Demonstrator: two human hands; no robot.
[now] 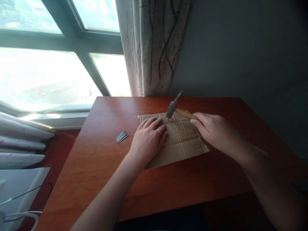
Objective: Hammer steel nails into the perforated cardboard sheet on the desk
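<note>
A piece of corrugated cardboard (178, 146) lies on the table, its upper part dotted with rows of small holes. My left hand (149, 136) rests palm down on its left side, fingers stretched out and pressing on it. My right hand (214, 131) is wrapped round the wooden handle of a hammer (172, 109). The hammer's metal head is tilted over the far part of the cardboard, just beyond my left fingertips. Below the head a small dark thing, perhaps a nail (168, 119), shows at the surface. Several loose nails (122, 136) lie together left of my left hand.
The reddish-brown wooden table (96, 179) reaches to a patterned curtain (158, 48) and a grey wall at the back. A bright window (48, 77) is on the left. Cables (26, 192) and a white panel sit low at the left, beside the table's edge.
</note>
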